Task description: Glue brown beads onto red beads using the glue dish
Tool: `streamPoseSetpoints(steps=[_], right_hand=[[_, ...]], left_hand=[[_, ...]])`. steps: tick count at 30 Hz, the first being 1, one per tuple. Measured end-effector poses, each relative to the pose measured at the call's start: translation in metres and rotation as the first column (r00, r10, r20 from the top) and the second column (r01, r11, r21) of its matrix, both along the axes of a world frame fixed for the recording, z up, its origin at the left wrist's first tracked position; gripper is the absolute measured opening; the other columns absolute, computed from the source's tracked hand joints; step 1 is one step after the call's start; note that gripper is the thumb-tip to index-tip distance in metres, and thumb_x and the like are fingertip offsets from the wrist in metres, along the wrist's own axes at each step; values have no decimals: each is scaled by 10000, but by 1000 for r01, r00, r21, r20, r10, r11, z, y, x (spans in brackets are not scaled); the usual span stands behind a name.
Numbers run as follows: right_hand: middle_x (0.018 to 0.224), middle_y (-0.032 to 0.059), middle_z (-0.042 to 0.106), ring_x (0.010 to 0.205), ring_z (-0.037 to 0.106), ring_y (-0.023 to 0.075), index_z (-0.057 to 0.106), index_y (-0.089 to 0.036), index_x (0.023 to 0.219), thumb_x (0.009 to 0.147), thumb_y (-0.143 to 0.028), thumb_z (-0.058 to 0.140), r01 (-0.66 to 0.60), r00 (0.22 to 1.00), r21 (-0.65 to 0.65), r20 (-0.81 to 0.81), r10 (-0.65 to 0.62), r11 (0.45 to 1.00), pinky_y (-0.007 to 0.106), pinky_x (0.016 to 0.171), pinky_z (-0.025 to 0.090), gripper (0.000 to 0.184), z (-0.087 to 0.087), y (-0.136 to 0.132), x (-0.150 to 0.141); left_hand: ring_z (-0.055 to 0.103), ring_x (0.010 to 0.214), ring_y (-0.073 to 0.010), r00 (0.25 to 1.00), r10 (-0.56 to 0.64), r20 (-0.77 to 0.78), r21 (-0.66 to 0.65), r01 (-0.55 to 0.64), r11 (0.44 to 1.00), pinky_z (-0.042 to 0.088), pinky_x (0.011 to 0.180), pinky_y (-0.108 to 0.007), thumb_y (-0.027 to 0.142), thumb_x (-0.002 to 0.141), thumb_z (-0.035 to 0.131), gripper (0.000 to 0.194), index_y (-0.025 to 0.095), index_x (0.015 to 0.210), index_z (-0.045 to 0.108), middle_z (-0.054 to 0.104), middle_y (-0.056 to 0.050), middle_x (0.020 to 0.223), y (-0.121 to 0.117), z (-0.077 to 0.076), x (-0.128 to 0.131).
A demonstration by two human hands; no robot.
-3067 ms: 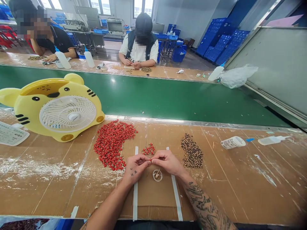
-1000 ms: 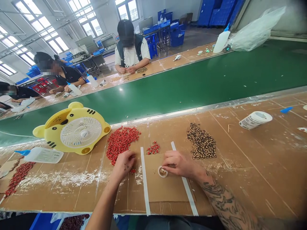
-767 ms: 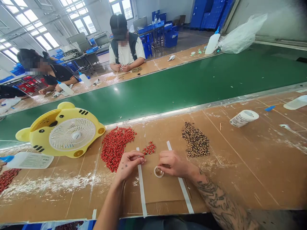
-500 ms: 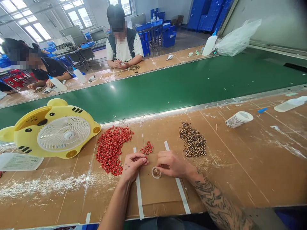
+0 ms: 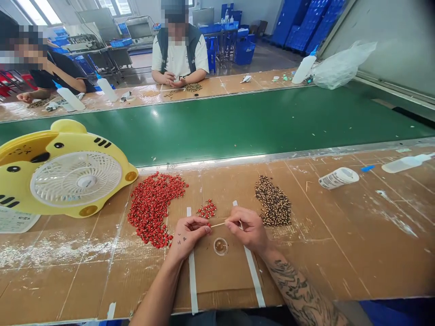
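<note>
My left hand (image 5: 189, 234) pinches a small red bead (image 5: 208, 225) between thumb and fingertips, though the fingers hide most of it. My right hand (image 5: 245, 229) holds a thin wooden stick (image 5: 218, 224), whose tip points at that bead. Below the hands stands a small clear cup (image 5: 220, 246) with amber liquid in it. A heap of red beads (image 5: 152, 209) lies left of my left hand. A small cluster of red beads (image 5: 206, 209) lies just above the hands, and a heap of dark speckled beads (image 5: 273, 202) lies right of my right hand.
A yellow tiger-shaped fan (image 5: 75, 178) stands at left on the cardboard-covered bench (image 5: 306, 235). Behind runs a green conveyor belt (image 5: 217, 124). A tape roll (image 5: 338, 178) and a squeeze bottle (image 5: 404, 163) lie right. Co-workers (image 5: 179, 50) sit beyond the belt.
My right hand has lifted away from the cup and now brings the stick up to my left fingertips. The view has turned slightly, shifting the bench and fan leftward.
</note>
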State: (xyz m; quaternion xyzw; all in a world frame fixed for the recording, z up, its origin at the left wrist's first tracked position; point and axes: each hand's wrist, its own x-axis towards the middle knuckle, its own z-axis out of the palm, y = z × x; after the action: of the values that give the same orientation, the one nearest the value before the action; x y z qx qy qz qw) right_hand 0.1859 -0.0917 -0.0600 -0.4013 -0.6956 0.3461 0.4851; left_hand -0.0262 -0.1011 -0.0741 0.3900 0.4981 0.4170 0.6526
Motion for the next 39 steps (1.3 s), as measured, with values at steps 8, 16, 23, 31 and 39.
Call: streamPoseSetpoints(steps=[8,16,23,31,39], right_hand=[[574,0,531,535,469,137,640,-190,665,878,-282,579,6,999,15,42,-6,1000,277,525,372,240,8,1,-3],[595,-2,519,558,474,141,646,-193,700,887,-283,581,-20,996,13,86,18,1000,279,546,378,218,3,2,2],[634,-1,567,583,508,131,636,-183,700,883,-259,609,-248,921,-81,290,261,965,255,566,377,200,22,0,23],[825,44,670,785,591,178,695,-183,836,930,-210,574,108,782,-80,622,-35,991,293,731,440,155,25,2,70],[827,61,680,863,574,212,734,-185,825,902,-135,573,35,454,-82,889,57,996,312,792,442,185,24,19,106]], left_hand=[[661,597,-135,1000,-19,-1,0,19,1000,491,591,-215,236,626,840,171,151,740,745,744,-25,681,-1,7,1],[674,613,-144,999,-34,29,0,34,999,503,614,-225,248,642,837,177,157,769,753,748,-29,677,-2,6,0],[640,579,-105,999,-16,43,11,15,1000,470,569,-180,222,643,840,172,159,772,746,726,-3,651,-1,-2,-2],[673,632,-126,1000,14,19,-3,-14,1000,512,622,-192,270,636,845,204,160,791,771,761,-34,711,2,-5,-3],[712,694,-163,999,3,35,-6,-2,1000,540,692,-220,313,672,828,232,151,822,755,773,-58,730,1,-1,-3]])
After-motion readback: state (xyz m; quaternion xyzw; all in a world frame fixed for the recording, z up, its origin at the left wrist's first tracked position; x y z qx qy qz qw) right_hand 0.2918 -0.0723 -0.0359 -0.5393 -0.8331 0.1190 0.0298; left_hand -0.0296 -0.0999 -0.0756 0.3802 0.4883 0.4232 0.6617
